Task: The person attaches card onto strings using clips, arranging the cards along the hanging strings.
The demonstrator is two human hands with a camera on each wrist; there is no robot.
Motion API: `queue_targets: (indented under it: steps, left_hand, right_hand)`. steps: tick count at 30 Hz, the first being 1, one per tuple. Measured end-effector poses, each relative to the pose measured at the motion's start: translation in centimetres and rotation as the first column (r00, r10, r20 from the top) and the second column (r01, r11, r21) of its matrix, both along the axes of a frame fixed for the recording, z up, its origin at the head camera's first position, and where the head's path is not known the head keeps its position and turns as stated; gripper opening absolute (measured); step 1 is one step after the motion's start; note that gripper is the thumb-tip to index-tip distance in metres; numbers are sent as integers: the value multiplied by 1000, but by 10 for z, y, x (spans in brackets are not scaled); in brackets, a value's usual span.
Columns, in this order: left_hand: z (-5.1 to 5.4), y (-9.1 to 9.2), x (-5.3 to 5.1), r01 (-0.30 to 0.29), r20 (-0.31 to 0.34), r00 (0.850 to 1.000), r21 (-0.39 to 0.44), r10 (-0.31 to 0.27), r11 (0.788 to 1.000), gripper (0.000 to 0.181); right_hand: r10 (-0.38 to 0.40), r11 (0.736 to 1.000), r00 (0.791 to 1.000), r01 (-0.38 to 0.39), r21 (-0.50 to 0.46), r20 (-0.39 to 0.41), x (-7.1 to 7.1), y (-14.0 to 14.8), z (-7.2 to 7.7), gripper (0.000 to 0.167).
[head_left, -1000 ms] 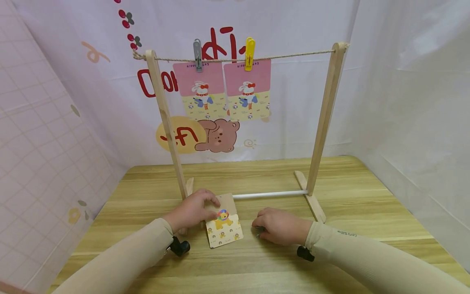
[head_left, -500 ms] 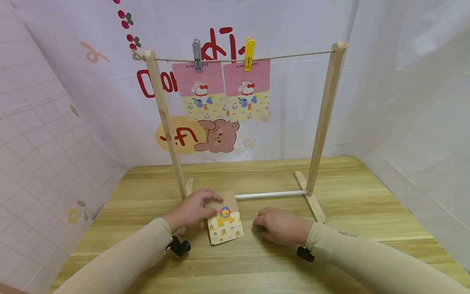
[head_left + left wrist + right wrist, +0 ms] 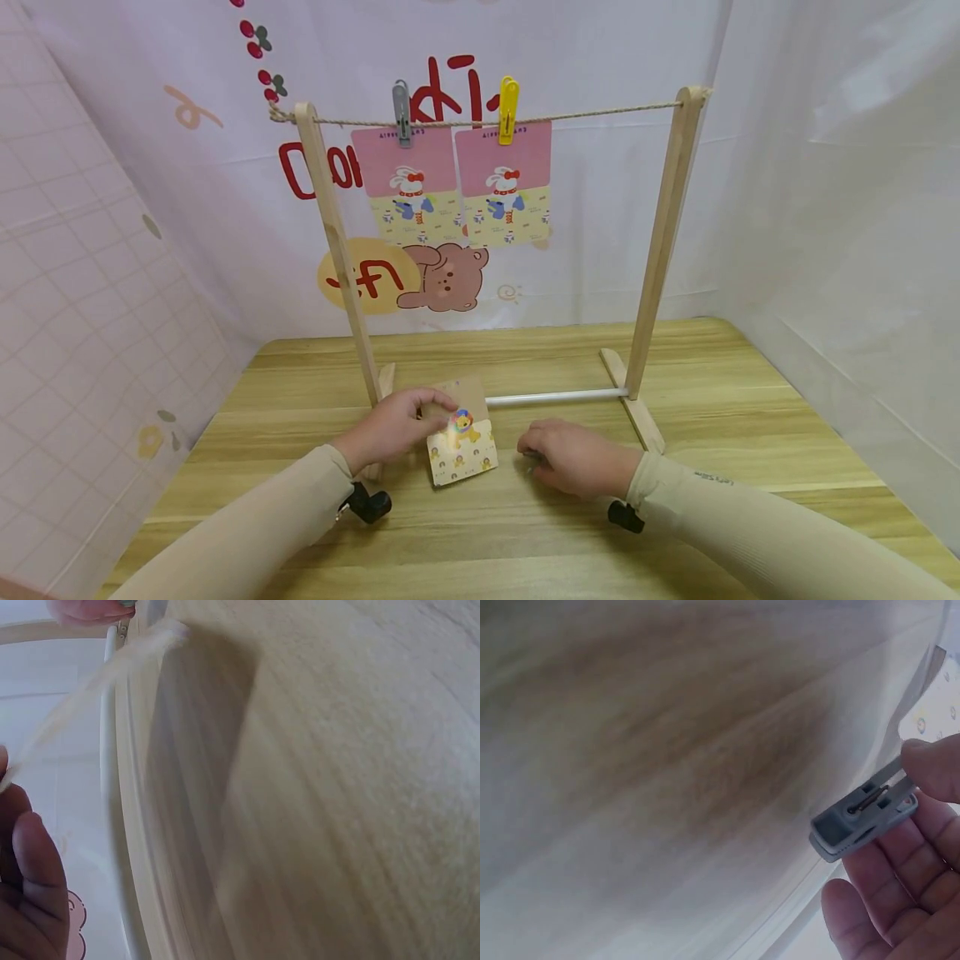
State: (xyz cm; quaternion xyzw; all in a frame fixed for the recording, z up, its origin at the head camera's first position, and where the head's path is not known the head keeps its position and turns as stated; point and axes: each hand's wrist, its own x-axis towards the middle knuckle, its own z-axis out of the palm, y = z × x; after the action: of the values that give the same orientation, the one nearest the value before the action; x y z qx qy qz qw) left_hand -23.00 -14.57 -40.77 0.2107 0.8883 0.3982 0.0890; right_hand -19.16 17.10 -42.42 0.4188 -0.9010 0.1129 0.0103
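Observation:
My left hand [image 3: 393,425] pinches a yellow card with a lion picture [image 3: 463,450] by its left side. In the left wrist view the card [image 3: 97,682] shows edge-on, raised off the wood and casting a shadow; the left fingers [image 3: 41,862] lie at its near end. To the right, my right hand [image 3: 573,457] holds a grey clothespin low over the table. The right wrist view shows this clothespin [image 3: 862,817] between thumb and fingers, its clamping end pointing away from the palm. A part of the card [image 3: 930,712] appears beyond the thumb.
A wooden rack [image 3: 663,242] stands behind both hands, with a twine line [image 3: 600,113] across its top. Two pink-and-yellow rabbit cards hang there under a grey clothespin [image 3: 402,112] and a yellow clothespin [image 3: 507,110]. A white rod [image 3: 555,398] joins the posts low down.
The lion card has risen off the table and shifted slightly right and away, tipping more upright. My right hand has barely moved, while the grey clothespin has turned a little in its fingers.

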Motion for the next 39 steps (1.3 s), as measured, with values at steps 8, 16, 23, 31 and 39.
queue_targets:
  steps: [8, 16, 23, 31, 39]
  left_hand:
    - [1, 2, 0, 0, 0, 1000, 44, 0, 999, 26]
    - [3, 6, 3, -25, 19, 1000, 59, 24, 998, 27]
    - [3, 8, 4, -51, 8, 999, 62, 51, 997, 26]
    - [7, 11, 5, -43, -27, 999, 91, 45, 995, 27]
    - [12, 15, 3, -39, -30, 999, 135, 44, 990, 31]
  right_hand:
    - [-15, 997, 1000, 14, -82, -21, -1, 2, 1, 23]
    - [-35, 994, 997, 28, -106, -63, -3, 1, -1, 25]
    - [-62, 987, 997, 53, -153, -51, -5, 1, 1, 26]
    - [-92, 979, 991, 71, -193, -100, -7, 0, 7, 34]
    - [-141, 956, 984, 108, -271, -107, -8, 2, 16, 26]
